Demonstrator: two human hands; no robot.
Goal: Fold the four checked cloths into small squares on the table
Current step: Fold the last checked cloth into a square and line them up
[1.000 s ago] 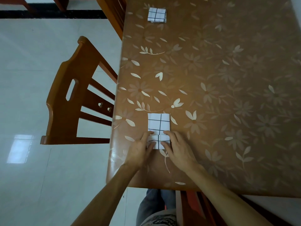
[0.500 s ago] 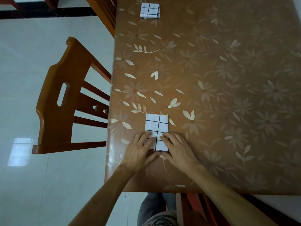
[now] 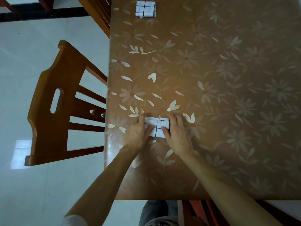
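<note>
pressing the fold flat
my left hand (image 3: 138, 132) and right hand (image 3: 177, 135), grip unclenched, press the checked cloth (image 3: 157, 127) at the counter (image 3: 219, 111) front; one folded square (image 3: 145, 8) sits far off, two unseen.

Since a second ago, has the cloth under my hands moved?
Yes: the cloth has its near edge folded up toward the white tulip print; far edge stayed.

2 bare forearms (image 3: 104, 181), white sleeve (image 3: 74, 220) on the left, grey-blue trousers (image 3: 154, 209), black-patterned pale top (image 3: 162, 223)
</note>
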